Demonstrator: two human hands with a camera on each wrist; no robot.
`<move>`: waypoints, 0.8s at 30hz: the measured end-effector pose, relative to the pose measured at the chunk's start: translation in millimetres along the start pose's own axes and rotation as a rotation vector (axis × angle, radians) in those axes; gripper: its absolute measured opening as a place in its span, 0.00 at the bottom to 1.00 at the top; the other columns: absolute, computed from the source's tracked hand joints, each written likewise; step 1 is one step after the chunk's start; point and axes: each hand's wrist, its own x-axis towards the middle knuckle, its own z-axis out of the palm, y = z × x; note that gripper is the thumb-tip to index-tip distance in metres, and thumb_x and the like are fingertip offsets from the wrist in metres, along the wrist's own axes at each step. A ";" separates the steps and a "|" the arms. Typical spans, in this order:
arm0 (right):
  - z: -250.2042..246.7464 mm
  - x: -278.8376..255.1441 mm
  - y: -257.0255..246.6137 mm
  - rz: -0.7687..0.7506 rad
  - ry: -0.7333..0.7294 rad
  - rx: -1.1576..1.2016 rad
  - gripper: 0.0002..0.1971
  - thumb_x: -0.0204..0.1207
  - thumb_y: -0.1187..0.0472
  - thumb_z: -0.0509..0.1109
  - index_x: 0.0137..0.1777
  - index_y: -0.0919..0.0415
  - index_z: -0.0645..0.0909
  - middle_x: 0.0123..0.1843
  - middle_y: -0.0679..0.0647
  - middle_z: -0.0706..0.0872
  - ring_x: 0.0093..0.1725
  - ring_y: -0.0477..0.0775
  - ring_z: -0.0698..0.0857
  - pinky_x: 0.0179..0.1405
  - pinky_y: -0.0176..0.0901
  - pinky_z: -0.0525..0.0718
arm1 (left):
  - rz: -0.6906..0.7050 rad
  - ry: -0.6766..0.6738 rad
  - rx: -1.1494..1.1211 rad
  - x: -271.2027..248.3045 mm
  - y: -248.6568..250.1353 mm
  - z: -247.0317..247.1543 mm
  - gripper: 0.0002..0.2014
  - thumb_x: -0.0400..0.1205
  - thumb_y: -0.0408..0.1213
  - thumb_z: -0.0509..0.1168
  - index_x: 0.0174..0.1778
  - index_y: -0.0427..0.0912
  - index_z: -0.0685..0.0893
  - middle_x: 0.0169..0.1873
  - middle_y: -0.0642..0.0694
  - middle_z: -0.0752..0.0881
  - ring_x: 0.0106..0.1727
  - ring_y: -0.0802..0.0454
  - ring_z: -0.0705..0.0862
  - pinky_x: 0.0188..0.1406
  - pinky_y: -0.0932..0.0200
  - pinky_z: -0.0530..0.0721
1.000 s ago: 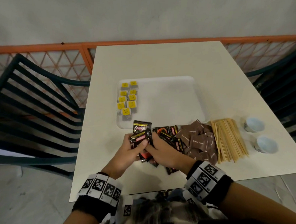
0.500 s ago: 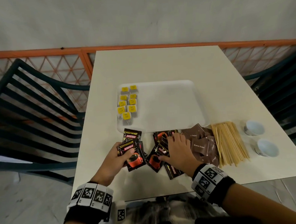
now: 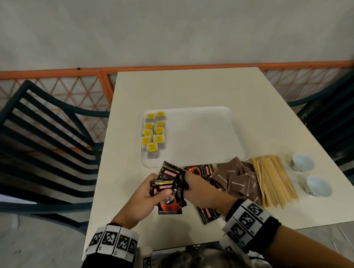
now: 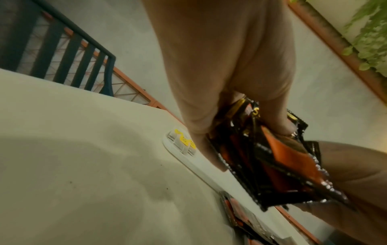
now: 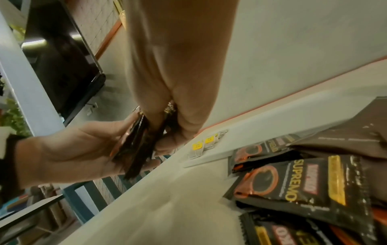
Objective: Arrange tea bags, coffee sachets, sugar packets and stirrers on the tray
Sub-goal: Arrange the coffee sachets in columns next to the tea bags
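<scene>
Yellow-tagged tea bags [image 3: 153,133], nine, on white tray [image 3: 203,132]; two cups [image 3: 309,175].

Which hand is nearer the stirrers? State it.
Right. The right hand is beside the sugar packets that border the stirrers; the left hand is farther off, holding coffee sachets.

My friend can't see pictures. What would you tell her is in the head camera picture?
Two hands, the left hand and the right hand, hold a bunch of black coffee sachets above a pale table. Behind them a white tray has yellow-tagged tea bags along its left side; brown sugar packets, wooden stirrers and two small cups lie to the right.
</scene>
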 end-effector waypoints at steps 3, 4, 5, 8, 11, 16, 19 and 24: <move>3.7 -2.3 -8.4 -0.040 0.005 0.138 0.18 0.83 0.67 0.53 0.72 0.61 0.69 0.62 0.58 0.81 0.61 0.56 0.80 0.65 0.53 0.79 | 0.022 0.073 -0.042 -1.4 -0.7 -0.1 0.11 0.79 0.26 0.65 0.55 0.41 0.76 0.46 0.43 0.87 0.43 0.58 0.88 0.40 0.65 0.85; 5.2 -3.2 -10.8 -0.057 0.007 0.163 0.18 0.85 0.65 0.51 0.73 0.59 0.68 0.62 0.57 0.79 0.61 0.54 0.79 0.66 0.50 0.79 | 0.030 0.085 -0.049 -2.0 -1.3 0.0 0.12 0.79 0.26 0.65 0.55 0.41 0.76 0.48 0.42 0.86 0.44 0.58 0.88 0.42 0.64 0.86; 6.6 -3.3 -11.4 -0.064 0.016 0.150 0.19 0.86 0.62 0.49 0.75 0.56 0.66 0.61 0.57 0.77 0.62 0.53 0.77 0.68 0.48 0.77 | 0.035 0.099 -0.053 -2.5 -2.1 0.2 0.12 0.79 0.27 0.65 0.56 0.41 0.76 0.49 0.41 0.86 0.45 0.58 0.88 0.43 0.63 0.86; 6.8 -4.1 -7.5 -0.008 0.004 0.090 0.22 0.86 0.51 0.45 0.78 0.53 0.63 0.58 0.52 0.74 0.63 0.49 0.72 0.71 0.46 0.70 | 0.051 0.158 -0.082 -3.7 -4.1 -0.6 0.11 0.78 0.27 0.65 0.54 0.41 0.76 0.47 0.43 0.87 0.43 0.59 0.89 0.40 0.65 0.86; 0.9 -8.4 3.7 0.042 0.106 -0.024 0.23 0.84 0.46 0.46 0.66 0.59 0.75 0.49 0.47 0.74 0.57 0.49 0.71 0.64 0.46 0.69 | 0.076 0.269 -0.112 -3.7 -5.8 -5.7 0.09 0.79 0.28 0.65 0.52 0.43 0.76 0.46 0.43 0.87 0.41 0.57 0.89 0.36 0.64 0.86; -11.6 -9.9 36.6 0.399 0.322 -0.646 0.31 0.79 0.40 0.55 0.75 0.60 0.63 0.69 0.58 0.69 0.68 0.59 0.68 0.69 0.52 0.67 | 0.077 0.385 -0.116 -4.4 -11.6 -13.9 0.07 0.80 0.29 0.64 0.50 0.43 0.75 0.44 0.43 0.86 0.41 0.53 0.89 0.34 0.61 0.87; -7.8 -7.3 44.2 0.424 0.317 -0.834 0.31 0.80 0.39 0.52 0.72 0.63 0.65 0.68 0.61 0.69 0.65 0.61 0.70 0.64 0.52 0.69 | 0.048 0.372 -0.095 -6.3 -14.2 -13.7 0.07 0.80 0.31 0.65 0.50 0.46 0.75 0.45 0.44 0.86 0.45 0.51 0.88 0.41 0.57 0.86; 12.3 -3.8 44.5 0.296 0.253 -0.838 0.28 0.81 0.41 0.51 0.72 0.61 0.66 0.71 0.60 0.68 0.68 0.62 0.68 0.64 0.54 0.67 | -0.005 0.345 -0.059 -9.3 -17.0 -13.4 0.08 0.80 0.32 0.65 0.50 0.47 0.76 0.48 0.41 0.86 0.49 0.46 0.87 0.50 0.48 0.85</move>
